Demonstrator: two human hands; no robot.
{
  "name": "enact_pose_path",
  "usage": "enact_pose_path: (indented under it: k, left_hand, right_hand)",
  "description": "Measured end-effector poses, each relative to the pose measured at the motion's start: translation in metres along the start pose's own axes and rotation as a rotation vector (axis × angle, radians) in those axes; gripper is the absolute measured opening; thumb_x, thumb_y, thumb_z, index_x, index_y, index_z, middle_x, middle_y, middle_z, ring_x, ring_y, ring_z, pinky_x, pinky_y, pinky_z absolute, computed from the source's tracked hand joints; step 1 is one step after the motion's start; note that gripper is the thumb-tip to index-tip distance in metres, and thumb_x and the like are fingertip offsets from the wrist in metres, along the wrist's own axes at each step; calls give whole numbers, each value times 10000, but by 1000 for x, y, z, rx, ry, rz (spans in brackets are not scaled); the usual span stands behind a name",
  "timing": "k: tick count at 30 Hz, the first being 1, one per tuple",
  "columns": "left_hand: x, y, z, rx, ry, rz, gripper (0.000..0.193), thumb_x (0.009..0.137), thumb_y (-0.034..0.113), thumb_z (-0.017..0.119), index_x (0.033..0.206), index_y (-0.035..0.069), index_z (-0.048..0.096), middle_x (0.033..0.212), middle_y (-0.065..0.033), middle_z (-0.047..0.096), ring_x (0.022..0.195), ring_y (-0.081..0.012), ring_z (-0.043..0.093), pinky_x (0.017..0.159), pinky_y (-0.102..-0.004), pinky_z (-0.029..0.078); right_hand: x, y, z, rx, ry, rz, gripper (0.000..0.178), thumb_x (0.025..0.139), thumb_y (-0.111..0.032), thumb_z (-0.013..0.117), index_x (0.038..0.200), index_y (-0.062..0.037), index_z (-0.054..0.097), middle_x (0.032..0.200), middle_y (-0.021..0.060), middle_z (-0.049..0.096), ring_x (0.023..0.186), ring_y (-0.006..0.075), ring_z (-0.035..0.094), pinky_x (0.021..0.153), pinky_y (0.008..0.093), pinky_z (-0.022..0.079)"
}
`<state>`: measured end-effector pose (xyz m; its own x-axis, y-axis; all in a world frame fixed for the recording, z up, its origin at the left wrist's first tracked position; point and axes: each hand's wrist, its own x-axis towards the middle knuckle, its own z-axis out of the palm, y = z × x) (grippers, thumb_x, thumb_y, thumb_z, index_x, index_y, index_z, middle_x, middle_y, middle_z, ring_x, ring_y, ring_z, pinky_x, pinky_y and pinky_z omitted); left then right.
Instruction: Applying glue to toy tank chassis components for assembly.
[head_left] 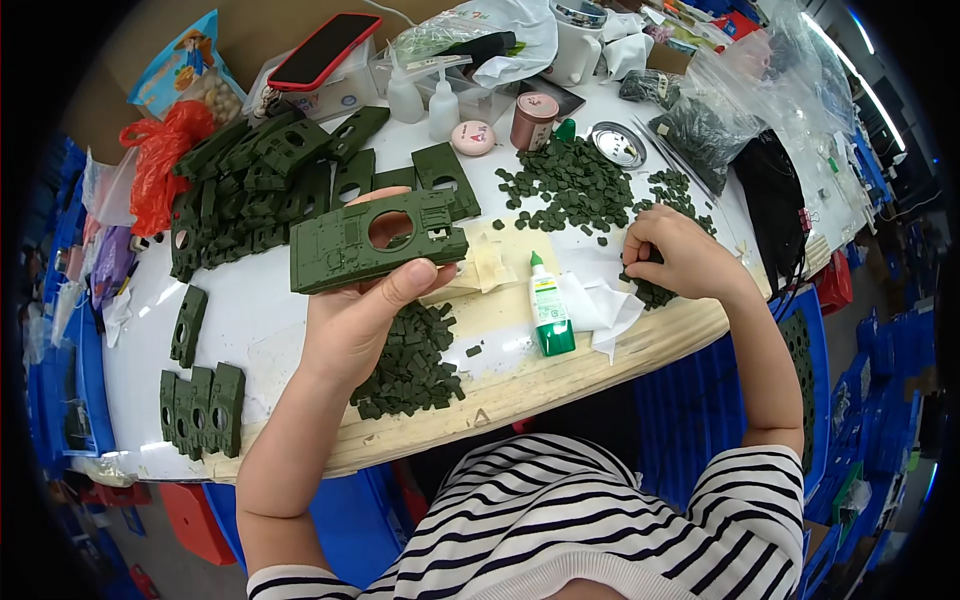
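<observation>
The left grip (365, 310) grasps a green toy tank shell (335, 250), raised over the tabletop (140, 310) with the thumb along its near edge, the fingers behind it and skin showing through its round hole. The right grip (690, 255) is bent low over a patch of small dark green bits (655, 293) at the near right edge, thumb and fingers drawn together; whether a bit is caught between them I cannot tell. The hole in the raised shell has nothing fitted in it, so that shell looks unfinished. Between the hands lie a white-and-green squeeze bottle (550, 310) and white tissue (600, 310). Beside the left wrist is a mound of flat pieces (410, 370), and farther off spreads a larger pile of chips (575, 185), so plenty of loose parts seem to remain. On the left, a short row of shells (205, 415) stands side by side near the front edge, with a lone shell (187, 325) just beyond it; the neat order hints that these may be dealt with, though their detail is too small to confirm it. Behind them, a big untidy heap of shells (250, 180) far outnumbers the row, so by my judgement the work is at an early stage.
</observation>
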<state>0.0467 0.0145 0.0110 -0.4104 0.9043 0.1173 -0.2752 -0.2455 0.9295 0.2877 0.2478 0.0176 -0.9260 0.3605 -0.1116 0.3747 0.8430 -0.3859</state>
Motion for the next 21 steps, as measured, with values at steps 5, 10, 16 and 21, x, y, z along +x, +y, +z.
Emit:
enact_pose_path:
  k: [5, 10, 16, 21]
  left_hand:
    - [0, -1, 0, 5, -4, -3, 594, 844, 103, 672, 1359, 58, 380, 1210, -108, 550, 1053, -221, 604, 904, -345, 545]
    - [1, -1, -2, -2, -28, -33, 582, 849, 91, 661, 1359, 54, 382, 1217, -103, 545, 1062, -213, 598, 917, -352, 537]
    - [4, 2, -5, -102, -21, -48, 560, 806, 9, 694, 1303, 17, 435, 1181, -124, 552, 1037, -209, 598, 890, -360, 545]
    - [8, 7, -9, -31, -61, -61, 661, 780, 36, 710, 1355, 42, 383, 1232, -96, 512, 1082, -202, 573, 900, -378, 543]
  right_hand:
    - [-7, -12, 4, -25, 53, -13, 63, 747, -22, 659, 772, -10, 603, 726, 103, 588, 800, 279, 567, 729, 376, 460]
    - [-10, -18, 2, 50, 113, 2, 58, 775, -3, 639, 830, 12, 630, 743, 114, 605, 733, 290, 583, 684, 371, 477]
    - [6, -46, -31, 198, 270, -111, 102, 801, -4, 644, 896, 25, 667, 748, 105, 656, 645, 174, 629, 610, 276, 502]
    - [46, -92, -44, 451, 337, -304, 102, 805, 5, 644, 900, 34, 666, 773, 79, 690, 680, 111, 654, 645, 238, 531]
